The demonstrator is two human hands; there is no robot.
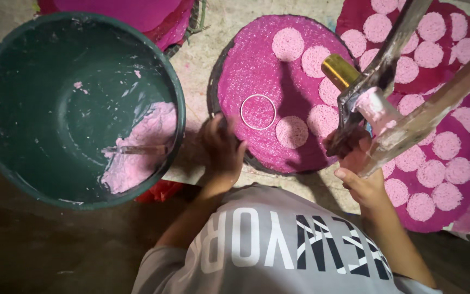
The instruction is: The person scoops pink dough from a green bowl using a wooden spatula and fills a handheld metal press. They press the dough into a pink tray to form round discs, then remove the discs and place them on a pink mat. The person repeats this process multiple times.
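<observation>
- While the left hand (221,146) rests on the near edge of the round mat (270,87), fingers bent just beside the metal ring (258,112), I cannot tell whether it grips the mat.
- Right hand (361,177) is closed round the press (373,81), held over the mat's right side.
- Step, as I judge it: laying pale paste discs (291,132) on the mat.
- The next disc calls for the press nozzle lined up over the ring.
- Green bucket (6,169) of pink paste sits to the left.

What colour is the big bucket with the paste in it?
Dark green bucket, with pale pink paste inside; the head view shows it.
</observation>
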